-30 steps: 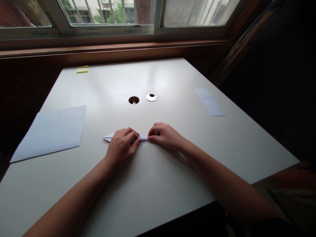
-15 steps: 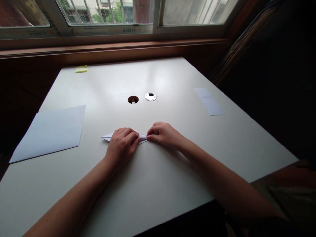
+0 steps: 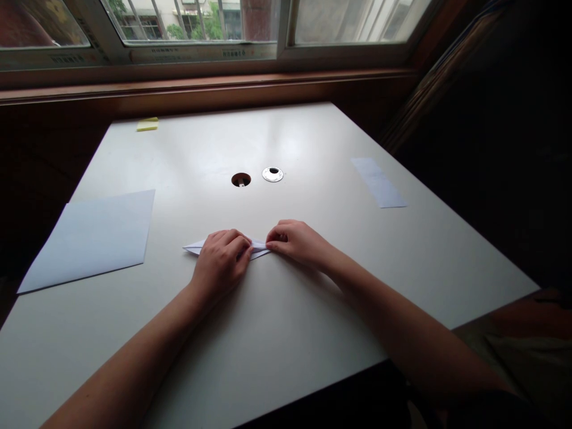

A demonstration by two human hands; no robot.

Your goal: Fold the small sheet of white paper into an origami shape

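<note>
A narrow piece of folded white paper (image 3: 193, 248) with pointed ends lies on the white table (image 3: 277, 322). Across its middle rests my left hand (image 3: 223, 253), fingers curled together and gripping it, with the thumb near the fold. My right hand (image 3: 292, 241) pinches the paper's right tip between thumb and fingertips. The left tip sticks out past my left hand, while the paper's centre is hidden under that hand.
A stack of white sheets (image 3: 93, 241) lies at the left edge, a paper strip (image 3: 379, 183) at the right. Yellow sticky notes (image 3: 147, 124) are at the far left. A cable hole (image 3: 241, 180) and a round cover (image 3: 272, 174) sit mid-table, before a window (image 3: 192, 24).
Both hands stay almost in place on the folded paper. At the right tip, the paper's edges between the hands have shifted slightly.
</note>
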